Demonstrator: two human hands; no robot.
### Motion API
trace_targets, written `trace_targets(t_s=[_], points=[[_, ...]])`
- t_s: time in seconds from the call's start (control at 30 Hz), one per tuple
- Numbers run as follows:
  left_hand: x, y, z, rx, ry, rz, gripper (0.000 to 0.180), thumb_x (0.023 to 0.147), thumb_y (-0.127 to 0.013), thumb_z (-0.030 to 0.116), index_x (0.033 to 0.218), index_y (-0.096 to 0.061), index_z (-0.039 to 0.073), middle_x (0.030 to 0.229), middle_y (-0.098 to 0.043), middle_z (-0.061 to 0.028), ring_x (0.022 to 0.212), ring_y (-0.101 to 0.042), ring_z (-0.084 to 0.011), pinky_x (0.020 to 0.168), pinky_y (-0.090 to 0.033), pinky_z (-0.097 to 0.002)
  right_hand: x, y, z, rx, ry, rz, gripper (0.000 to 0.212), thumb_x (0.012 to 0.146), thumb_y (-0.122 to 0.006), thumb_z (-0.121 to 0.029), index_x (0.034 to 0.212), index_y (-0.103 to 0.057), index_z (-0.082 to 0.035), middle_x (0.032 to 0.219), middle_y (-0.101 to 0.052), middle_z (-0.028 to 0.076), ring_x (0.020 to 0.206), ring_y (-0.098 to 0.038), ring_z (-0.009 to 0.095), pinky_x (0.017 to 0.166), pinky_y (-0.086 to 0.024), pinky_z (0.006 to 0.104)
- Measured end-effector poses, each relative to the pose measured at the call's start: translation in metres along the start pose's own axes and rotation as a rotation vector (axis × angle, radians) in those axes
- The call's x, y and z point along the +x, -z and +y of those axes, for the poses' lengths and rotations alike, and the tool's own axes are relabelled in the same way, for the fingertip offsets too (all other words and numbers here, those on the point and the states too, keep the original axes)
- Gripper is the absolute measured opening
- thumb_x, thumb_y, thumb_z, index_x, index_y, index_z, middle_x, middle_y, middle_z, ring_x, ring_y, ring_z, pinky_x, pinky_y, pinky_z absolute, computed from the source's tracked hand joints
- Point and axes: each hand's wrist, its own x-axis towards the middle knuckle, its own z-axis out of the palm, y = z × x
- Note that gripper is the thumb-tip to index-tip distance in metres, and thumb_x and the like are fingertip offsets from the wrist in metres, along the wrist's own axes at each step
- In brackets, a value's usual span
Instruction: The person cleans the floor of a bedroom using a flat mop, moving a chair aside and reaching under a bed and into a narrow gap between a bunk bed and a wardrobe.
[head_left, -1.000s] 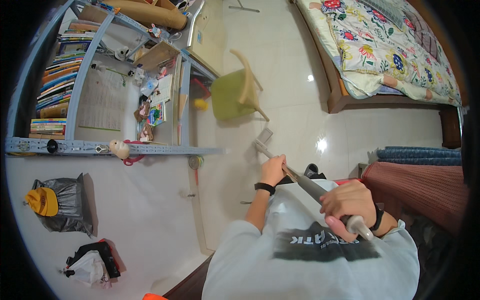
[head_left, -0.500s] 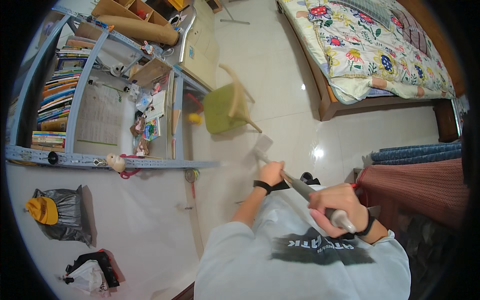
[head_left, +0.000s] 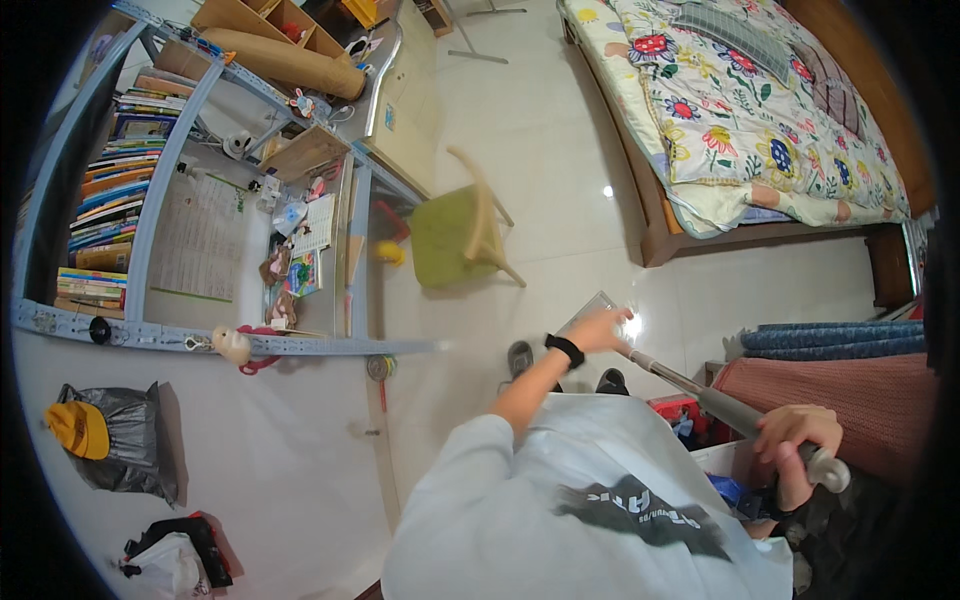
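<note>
A long-handled flat mop (head_left: 672, 375) slants across in front of my body, its grey pole running from the middle of the view down to the right. My right hand (head_left: 797, 430) is closed around the thick grey grip near the rounded top end. Lower on the pole, my left hand (head_left: 600, 330) is closed around the shaft, slightly blurred. Just beyond it shows the mop's flat rectangular head (head_left: 596, 305), partly hidden by that hand, over the pale tiled floor. Both wrists wear black bands.
A green-seated wooden chair (head_left: 445, 238) stands ahead left, beside a blue-grey metal shelf and desk (head_left: 360, 346). The bed (head_left: 655, 235) is at the far right. Folded blue fabric (head_left: 830, 338) and a reddish knitted cover (head_left: 830, 390) lie to the right, above a red container (head_left: 680, 408).
Both hands and the mop have shifted to the right, the right hand farthest. The mop's head has moved right and slightly nearer. My shoes now show more.
</note>
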Motion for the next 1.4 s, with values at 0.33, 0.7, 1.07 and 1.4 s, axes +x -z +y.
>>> trace_targets(t_s=[0.33,0.7,1.07,1.4], points=[[0.010,0.227,-0.188,0.396,0.677,0.692,0.069,0.073,-0.070,0.027,0.132,-0.044,0.003,0.125,-0.053,-0.0234,0.114,-0.053,-0.0373,0.095,-0.043,-0.0470,-0.027,-0.031,0.018,0.140,0.080,0.680,0.018,0.084,-0.051,-0.014,0.073,-0.037,-0.012,0.052,-0.037,-0.002,0.047,-0.034,0.007,0.058,-0.034,0.0237],[0.029,0.246,-0.281,-0.137,0.797,0.340,0.049,0.070,-0.069,0.034,0.109,-0.062,0.005,0.102,-0.068,-0.0172,0.096,-0.064,-0.0329,0.085,-0.048,-0.0405,0.007,-0.113,-0.002,0.073,0.044,0.648,0.018,0.086,-0.055,-0.016,0.075,-0.040,-0.013,0.052,-0.040,-0.001,0.046,-0.035,0.007,0.061,-0.037,0.0220],[-0.055,0.335,-0.305,0.009,0.843,0.647,0.038,0.073,-0.066,0.031,0.103,-0.068,0.008,0.098,-0.069,-0.0153,0.093,-0.063,-0.0355,0.081,-0.048,-0.0428,0.009,-0.115,0.002,0.024,-0.047,0.989,0.015,0.088,-0.051,-0.018,0.078,-0.040,-0.014,0.056,-0.034,-0.002,0.051,-0.030,0.008,0.064,-0.034,0.0226],[-0.111,0.357,-0.342,0.029,0.834,0.825,0.037,0.076,-0.068,0.025,0.106,-0.065,0.003,0.102,-0.068,-0.0181,0.093,-0.063,-0.0374,0.080,-0.049,-0.0449,-0.004,-0.086,0.024,-0.112,-0.017,1.173,0.010,0.089,-0.048,-0.017,0.091,-0.044,-0.007,0.062,-0.037,-0.001,0.054,-0.034,0.009,0.065,-0.036,0.0225]])
